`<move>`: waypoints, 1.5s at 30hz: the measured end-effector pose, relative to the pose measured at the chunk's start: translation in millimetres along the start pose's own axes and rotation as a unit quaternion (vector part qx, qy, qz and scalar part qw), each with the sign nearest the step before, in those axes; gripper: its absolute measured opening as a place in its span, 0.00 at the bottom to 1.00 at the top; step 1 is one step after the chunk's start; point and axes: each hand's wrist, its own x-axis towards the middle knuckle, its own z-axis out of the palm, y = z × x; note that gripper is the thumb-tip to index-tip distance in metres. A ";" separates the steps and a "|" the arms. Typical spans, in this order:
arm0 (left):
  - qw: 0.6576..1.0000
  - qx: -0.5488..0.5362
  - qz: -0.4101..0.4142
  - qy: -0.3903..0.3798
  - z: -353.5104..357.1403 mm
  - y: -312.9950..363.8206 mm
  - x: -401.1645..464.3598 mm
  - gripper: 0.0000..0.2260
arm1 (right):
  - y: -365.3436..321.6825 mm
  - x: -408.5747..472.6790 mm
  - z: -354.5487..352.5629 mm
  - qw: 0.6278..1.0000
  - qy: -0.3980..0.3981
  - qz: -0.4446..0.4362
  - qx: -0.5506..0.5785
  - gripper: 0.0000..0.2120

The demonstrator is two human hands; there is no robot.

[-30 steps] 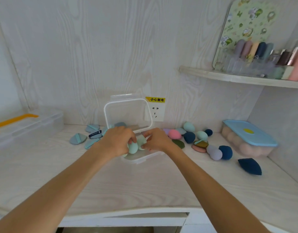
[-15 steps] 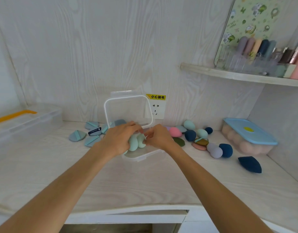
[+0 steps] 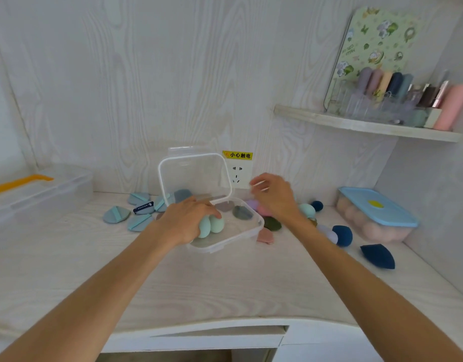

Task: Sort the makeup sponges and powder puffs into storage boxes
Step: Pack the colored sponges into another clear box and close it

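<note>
Warning sticker [image 3: 237, 155] reading 小心触电

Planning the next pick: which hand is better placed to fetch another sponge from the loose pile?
Probably the right hand: it holds nothing and hovers above the loose sponges beside the clear box. The left hand is busy gripping mint sponges inside that box.

Two bare forearms, no sleeves/watch/rings visible; right hand [image 3: 274, 197] fingers blurred, nails prob. unpainted.
</note>
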 end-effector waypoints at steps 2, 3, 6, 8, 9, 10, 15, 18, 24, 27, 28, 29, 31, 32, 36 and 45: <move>1.000 -0.002 0.002 0.002 -0.1 1.2 -0.2 0.27 | 20.8 11.1 -28.0 0.992 0.089 0.028 -0.089 0.11; 1.000 -0.002 0.004 0.003 -0.4 1.9 -0.6 0.27 | 34.6 16.5 -40.0 0.986 0.085 0.049 -0.137 0.12; 1.000 -0.005 0.009 0.010 -1.2 1.9 -1.2 0.27 | 72.1 28.9 -59.9 0.962 -0.010 0.110 -0.248 0.16; 1.000 -0.017 0.007 0.014 -0.6 1.5 -2.2 0.26 | 90.1 33.9 -62.7 0.939 -0.067 0.136 -0.310 0.16; 1.000 -0.022 0.007 0.017 -0.3 1.2 -2.7 0.26 | 95.2 35.3 -61.8 0.930 -0.076 0.147 -0.328 0.15; 0.999 -0.025 0.006 0.018 -0.1 1.3 -3.3 0.26 | 99.1 35.9 -60.1 0.927 -0.078 0.151 -0.335 0.14; 0.999 -0.029 0.008 0.019 0.0 2.8 -2.6 0.26 | 104.3 36.4 -52.4 0.926 -0.062 0.171 -0.330 0.16; 1.000 -0.023 0.006 0.020 0.7 2.9 -1.7 0.26 | 85.1 42.7 -51.3 0.953 0.002 0.150 -0.261 0.21; 1.000 -0.016 0.006 0.019 2.7 2.2 -0.6 0.26 | -16.9 22.9 -24.5 0.990 -0.070 0.012 -0.121 0.20; 1.000 -0.012 0.006 0.018 3.5 2.5 -1.3 0.26 | -42.3 1.3 3.1 0.964 -0.169 -0.040 -0.202 0.14; 1.000 -0.010 0.007 0.019 3.7 2.5 -1.7 0.26 | -43.9 -2.8 11.7 0.951 -0.192 -0.040 -0.238 0.09; 1.000 -0.009 0.006 0.019 3.6 2.8 -2.1 0.26 | -43.7 -5.7 18.2 0.942 -0.199 -0.040 -0.267 0.05; 1.000 -0.007 0.006 0.016 3.2 3.3 -2.1 0.26 | -40.2 -8.7 30.9 0.935 -0.183 -0.030 -0.303 0.12; 1.000 -0.005 0.004 0.014 3.4 3.5 -1.7 0.26 | -37.2 -9.2 36.7 0.936 -0.171 -0.029 -0.306 0.14; 1.000 -0.004 -0.007 0.003 5.9 1.8 1.7 0.27 | -22.6 -12.1 56.5 0.947 -0.133 -0.040 -0.288 0.10; 0.999 0.027 -0.037 -0.028 2.6 9.9 1.2 0.25 | -6.3 -11.3 50.5 0.971 -0.152 -0.080 -0.164 0.13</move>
